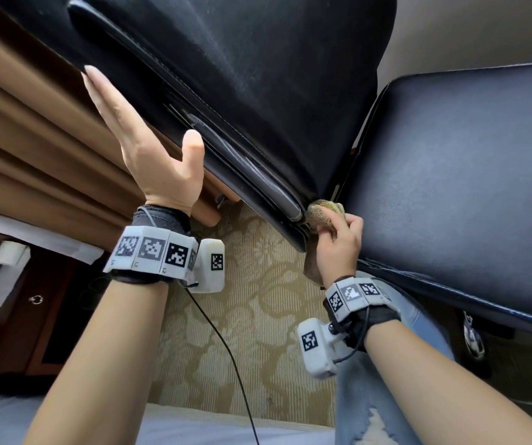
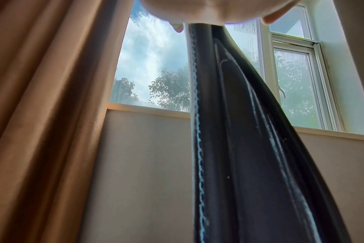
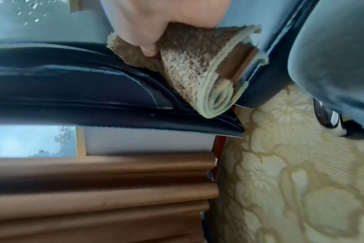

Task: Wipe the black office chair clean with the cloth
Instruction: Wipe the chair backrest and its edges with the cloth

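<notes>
R hand (image 1: 338,242) grips cloth (image 1: 320,213) at chair (image 1: 258,91) back/seat joint; mid-wipe.
L hand (image 1: 142,149) flat, fingers straight, steadying back edge. Next I'd work cloth along seam.

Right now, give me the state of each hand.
Left hand: open, fingers straight, flat against the chair backrest edge.
Right hand: closed around the cloth, pressing it where backrest meets seat.
</notes>
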A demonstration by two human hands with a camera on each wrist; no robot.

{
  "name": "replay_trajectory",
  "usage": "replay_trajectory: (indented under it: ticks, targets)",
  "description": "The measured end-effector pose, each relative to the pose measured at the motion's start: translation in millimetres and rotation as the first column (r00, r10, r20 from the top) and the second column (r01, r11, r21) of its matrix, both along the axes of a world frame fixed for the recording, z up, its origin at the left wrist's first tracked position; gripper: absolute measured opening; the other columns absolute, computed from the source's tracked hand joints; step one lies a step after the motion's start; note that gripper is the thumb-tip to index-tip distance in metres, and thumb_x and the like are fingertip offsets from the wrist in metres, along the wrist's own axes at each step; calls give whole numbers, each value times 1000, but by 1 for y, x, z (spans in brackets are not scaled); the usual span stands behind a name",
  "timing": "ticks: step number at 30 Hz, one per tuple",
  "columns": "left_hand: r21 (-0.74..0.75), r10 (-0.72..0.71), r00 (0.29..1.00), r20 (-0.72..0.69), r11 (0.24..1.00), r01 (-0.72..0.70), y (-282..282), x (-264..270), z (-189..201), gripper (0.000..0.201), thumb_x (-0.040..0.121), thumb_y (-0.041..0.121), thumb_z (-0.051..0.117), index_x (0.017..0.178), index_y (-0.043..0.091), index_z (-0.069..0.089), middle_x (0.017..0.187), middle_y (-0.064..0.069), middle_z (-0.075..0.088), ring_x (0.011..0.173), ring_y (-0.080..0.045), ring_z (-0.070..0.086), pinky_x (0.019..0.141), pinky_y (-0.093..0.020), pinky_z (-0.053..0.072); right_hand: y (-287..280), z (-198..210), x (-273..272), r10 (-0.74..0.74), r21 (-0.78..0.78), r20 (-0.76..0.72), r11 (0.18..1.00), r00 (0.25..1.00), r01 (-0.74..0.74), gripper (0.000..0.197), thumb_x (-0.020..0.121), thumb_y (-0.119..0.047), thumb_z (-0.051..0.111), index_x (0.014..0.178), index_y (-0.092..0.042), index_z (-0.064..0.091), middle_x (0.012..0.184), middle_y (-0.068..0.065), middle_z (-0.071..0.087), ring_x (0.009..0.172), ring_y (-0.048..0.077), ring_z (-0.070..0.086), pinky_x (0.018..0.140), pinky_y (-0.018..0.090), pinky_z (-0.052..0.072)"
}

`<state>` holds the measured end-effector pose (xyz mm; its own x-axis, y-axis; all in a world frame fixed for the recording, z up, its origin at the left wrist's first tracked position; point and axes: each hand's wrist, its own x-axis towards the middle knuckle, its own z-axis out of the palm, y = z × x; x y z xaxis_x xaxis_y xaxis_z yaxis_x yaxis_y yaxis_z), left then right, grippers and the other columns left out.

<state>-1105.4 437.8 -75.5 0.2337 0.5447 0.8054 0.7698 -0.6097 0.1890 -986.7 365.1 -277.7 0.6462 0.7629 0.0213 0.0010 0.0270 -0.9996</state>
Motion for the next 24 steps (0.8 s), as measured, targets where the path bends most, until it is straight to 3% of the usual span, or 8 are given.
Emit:
replay_trajectory:
  ticks: [2, 4, 6, 9, 12, 15, 21, 24]
  targets:
    - [-16, 7, 1000, -8, 1000, -7, -1, -2, 0, 88, 74, 25, 47, 129, -33, 10, 136, -51, 11, 132, -59, 14, 116, -29, 14, -1, 5, 4, -37, -13, -58, 999, 998, 37, 31, 82, 12, 56, 106, -3, 68, 101, 9, 38, 90, 14, 46, 86, -6, 27]
    - [-28, 9, 1000, -16, 1000, -10, -1, -4, 0, 88, 75, 25, 47, 129, -33, 9, 137, -50, 11, 132, -58, 14, 117, -37, 17, 1, 18, 3, -55, 67, -80, 996, 995, 60, 30, 82, 10, 57, 107, -3, 67, 102, 9, 39, 90, 4, 47, 86, -5, 29]
    - [-21, 2, 1000, -17, 1000, -2, -1, -4, 0, 88, 76, 27, 46, 129, -33, 10, 137, -51, 11, 132, -59, 14, 117, -36, 17, 3, 28, -5, -28, 165, -47, 986, 998, 36, 30, 82, 9, 58, 108, -3, 67, 102, 11, 40, 96, -3, 44, 87, -4, 30]
    - [-9, 6, 1000, -10, 1000, -6, -3, -3, -1, 87, 76, 28, 44, 128, -33, 11, 136, -51, 12, 131, -59, 15, 116, -26, 12, 3, 23, -13, 0, 179, -22, 984, 1000, 4, 29, 82, 8, 57, 108, -3, 67, 101, 11, 40, 96, 4, 48, 88, -3, 30]
    - [-33, 10, 1000, -4, 999, -10, -3, -3, 0, 88, 77, 30, 45, 130, -32, 10, 137, -50, 12, 133, -57, 15, 117, -36, 18, -3, -3, -4, 31, -6, -43, 999, 999, -32, 28, 82, 10, 56, 105, -1, 68, 101, 10, 40, 98, 24, 52, 86, -7, 26]
    - [-40, 9, 1000, -3, 999, -9, -3, -3, 1, 89, 75, 28, 46, 130, -31, 10, 138, -49, 11, 133, -56, 14, 116, -38, 19, -9, -9, 8, -25, -115, -97, 993, 995, 14, 33, 82, 11, 55, 110, -3, 67, 103, 9, 37, 96, 22, 48, 83, -9, 24]
    - [-56, -1, 1000, 22, 998, 2, -6, -3, 1, 89, 73, 27, 47, 131, -30, 11, 138, -48, 12, 133, -53, 15, 116, -39, 21, 6, 62, 5, -22, 285, 72, 959, 997, 0, 31, 81, 4, 57, 109, -5, 67, 102, 10, 39, 96, 5, 46, 91, -1, 32]
    - [-51, 0, 999, 34, 999, 2, -7, -3, 2, 89, 71, 26, 46, 131, -30, 12, 138, -48, 14, 133, -51, 16, 116, -32, 19, 13, 68, -1, 6, 329, 186, 942, 983, -68, 32, 79, 4, 57, 107, -7, 69, 101, 8, 39, 89, -3, 43, 92, -1, 29]
